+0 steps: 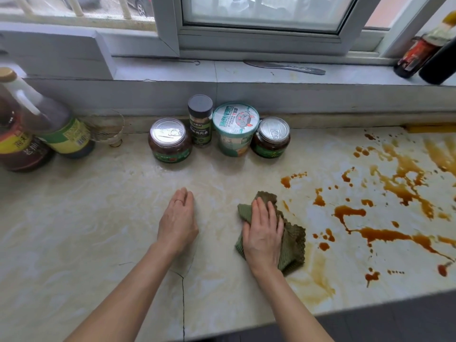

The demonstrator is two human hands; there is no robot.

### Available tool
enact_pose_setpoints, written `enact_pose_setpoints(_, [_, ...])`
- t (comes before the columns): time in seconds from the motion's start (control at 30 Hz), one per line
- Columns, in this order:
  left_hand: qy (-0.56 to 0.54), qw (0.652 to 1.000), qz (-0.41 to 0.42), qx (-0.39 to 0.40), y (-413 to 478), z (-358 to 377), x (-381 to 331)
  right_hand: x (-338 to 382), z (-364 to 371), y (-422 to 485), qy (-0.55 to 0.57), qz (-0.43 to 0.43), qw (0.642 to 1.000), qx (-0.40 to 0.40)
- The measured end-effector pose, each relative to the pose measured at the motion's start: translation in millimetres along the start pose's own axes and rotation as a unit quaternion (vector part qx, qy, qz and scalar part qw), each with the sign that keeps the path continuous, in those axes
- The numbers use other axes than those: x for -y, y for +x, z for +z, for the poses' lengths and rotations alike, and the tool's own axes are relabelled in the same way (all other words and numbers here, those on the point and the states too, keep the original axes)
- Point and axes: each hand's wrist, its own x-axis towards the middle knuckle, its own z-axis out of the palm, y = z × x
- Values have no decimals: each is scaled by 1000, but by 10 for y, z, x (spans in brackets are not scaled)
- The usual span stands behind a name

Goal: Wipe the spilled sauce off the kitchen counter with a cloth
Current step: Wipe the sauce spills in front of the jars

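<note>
A green waffle-weave cloth (293, 240) lies crumpled on the pale marble counter (98, 218). My right hand (262, 233) presses flat on top of it, fingers straight and pointing away from me. Brown sauce (385, 234) is spilled in puddles, streaks and drops over the right part of the counter, starting just right of the cloth. A faint smeared stain (315, 280) runs below the cloth toward the front edge. My left hand (179, 218) rests flat on the bare counter to the left, fingers together, holding nothing.
Two lidded jars (169, 140) (271, 137), a spice bottle (200, 119) and a paper tub (235, 129) stand against the back wall. Large sauce bottles (51, 124) and a glass (108, 127) stand at the far left. Dark bottles (419, 55) and a knife (286, 67) sit on the windowsill.
</note>
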Motion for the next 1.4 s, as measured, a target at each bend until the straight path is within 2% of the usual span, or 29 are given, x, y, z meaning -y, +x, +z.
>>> enact_pose_setpoints(0.17, [5, 1000, 1, 1, -9, 3, -15, 69, -7, -328, 12, -167, 985, 47])
enact_pose_setpoints(0.23, [3, 1000, 1, 1, -10, -8, -9, -107, -46, -255, 13, -203, 978, 49])
enact_pose_setpoints(0.43, [1, 1000, 3, 12, -35, -20, -9, -266, -87, -203, 72, -36, 997, -18])
enact_pose_setpoints(0.5, [1, 1000, 2, 9, -38, -13, 0, -166, -73, -316, 81, -52, 995, -13])
enact_pose_setpoints(0.63, [3, 1000, 3, 6, -29, 8, -23, -157, -138, -616, 68, -200, 977, 41])
enact_pose_setpoints(0.7, [11, 1000, 6, 6, -35, 12, -26, -266, -165, -584, 60, -231, 970, 49])
enact_pose_setpoints(0.77, [15, 1000, 9, 7, -38, 20, -15, -365, -167, -487, 53, -203, 977, 48])
enact_pose_setpoints(0.9, [7, 1000, 5, 11, -29, 17, 2, -384, -162, -366, 45, -92, 994, 29])
enact_pose_setpoints(1.0, [-2, 1000, 9, -6, -40, 51, -6, -241, -132, -453, 42, -61, 997, 24])
enact_pose_setpoints(1.07, [-5, 1000, 20, -22, -88, 99, -57, -156, -124, -582, 35, -88, 995, 33])
enact_pose_setpoints(1.23, [-10, 997, 68, -29, -237, 241, -262, -412, -219, -673, 26, -230, 970, 73])
enact_pose_setpoints(1.3, [-12, 997, 74, -32, -303, 280, -343, -609, -273, -571, 23, -215, 974, 73])
enact_pose_setpoints(1.4, [-11, 997, 75, -32, -426, 341, -464, -741, -329, -431, 23, -134, 989, 63])
